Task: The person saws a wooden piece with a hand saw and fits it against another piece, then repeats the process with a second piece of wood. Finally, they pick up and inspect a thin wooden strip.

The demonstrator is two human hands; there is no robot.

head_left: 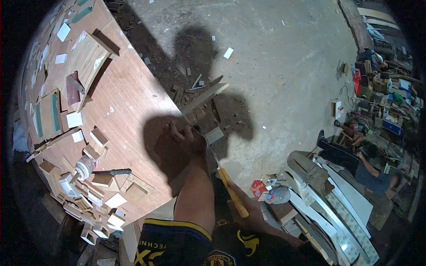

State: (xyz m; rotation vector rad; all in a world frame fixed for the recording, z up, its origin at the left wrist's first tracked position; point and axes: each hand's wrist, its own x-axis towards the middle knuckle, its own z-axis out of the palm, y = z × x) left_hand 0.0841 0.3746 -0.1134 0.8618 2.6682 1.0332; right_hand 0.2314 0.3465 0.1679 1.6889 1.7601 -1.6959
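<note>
My left hand (188, 138) is over the edge of the wooden table (133, 102), in shadow, its fingers bent; whether it holds anything is too dark to tell. Close to its wrist, a thin blade (215, 156) runs from a yellow wooden handle (234, 195). My right hand (248, 208) is wrapped round that handle, just off the table's edge and in front of my body. A wooden strip (206, 97) projects beyond the table edge above my left hand.
Wood blocks (103, 179), a glue bottle (85, 167) and a dark-handled tool (116, 171) lie on the table. Long panels (341, 190) and a plastic jug (279, 194) stand at the right. A person (370, 175) sits on the floor beyond them.
</note>
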